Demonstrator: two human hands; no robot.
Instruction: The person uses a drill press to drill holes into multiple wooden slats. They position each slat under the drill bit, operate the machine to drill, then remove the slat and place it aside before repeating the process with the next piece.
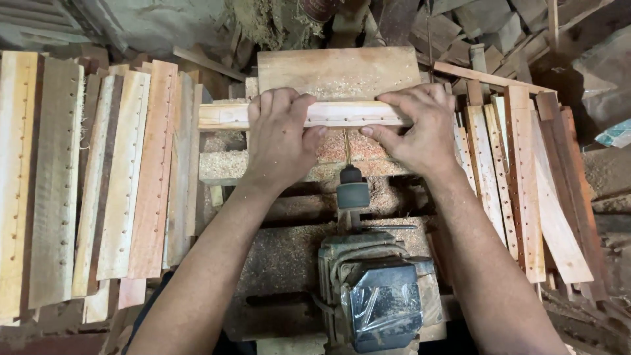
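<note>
currently both hands grip one narrow wooden strip (328, 114) laid crosswise at the middle of the bench, just beyond the tip of a horizontal drill bit (347, 150). the left hand (279, 141) wraps the strip left of centre: fingers curl over its far edge, and the thumb tip presses on its near edge. the right hand (420, 131) mirrors this to the right of centre, fingers over the top of the strip and thumb pointing left along the near edge. the two thumb tips are close to one another but apart, with the bit's line running between them. the strip shows a row of small holes along its near face. it rests against a flat wooden backing board (338, 71) on the far side, whose surface carries loose sawdust. beneath and near the hands, sawdust (342, 148) covers the bench in a thick layer. the bit sits in a dark chuck (353, 190), which leads back to a dusty motor housing (374, 289) at the near edge of the scene, partly wrapped in plastic film. to the left, a stack of drilled slats (125, 177) lies side by side, long edges running near to far, each with a row of holes. to the right, a second group of drilled slats (532, 190) fans outward. offcuts (486, 20) are piled at the far right.
</note>
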